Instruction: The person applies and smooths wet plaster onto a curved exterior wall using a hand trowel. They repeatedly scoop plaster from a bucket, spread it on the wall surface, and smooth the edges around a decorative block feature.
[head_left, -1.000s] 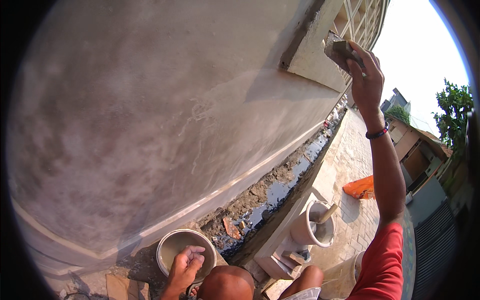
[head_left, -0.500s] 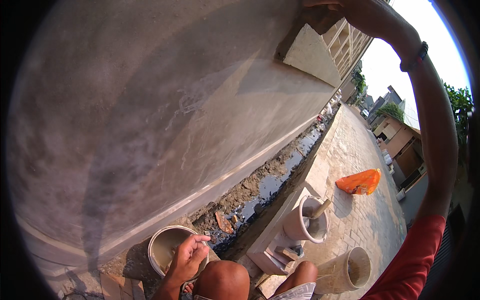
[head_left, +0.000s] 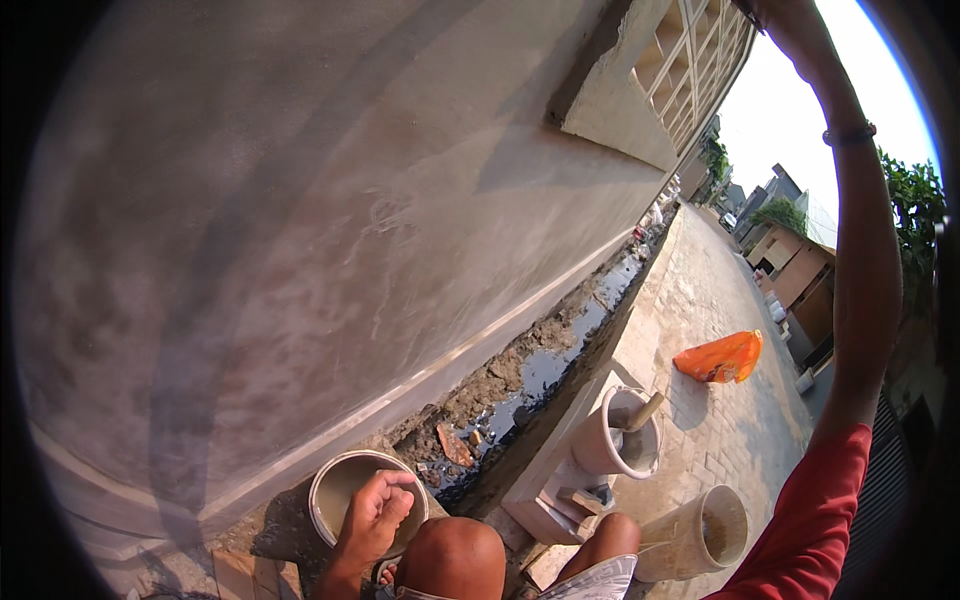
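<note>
My left hand hovers over a round pale bucket by my knee. Its fingers are loosely bent, the thumb stands apart from them, and nothing shows between them. My right arm reaches high along the right side, in a red sleeve and with a dark band on the wrist. The right hand is at the top edge, near the far end of the lattice, its fingers mostly cut off. A small dark shape at the fingers is too little seen to name. A grey plastered wall with faint smears fills the left.
A ditch with dark water runs along the wall's foot. Beyond it, on the paving, stand a bucket with a handle sticking out, a second bucket and an orange bag. The wall's lattice opening has a projecting ledge.
My right hand has moved right and up, away from the wall by the ledge to the frame's top edge. My left hand stays over the bucket, its fingers slightly more bent.
</note>
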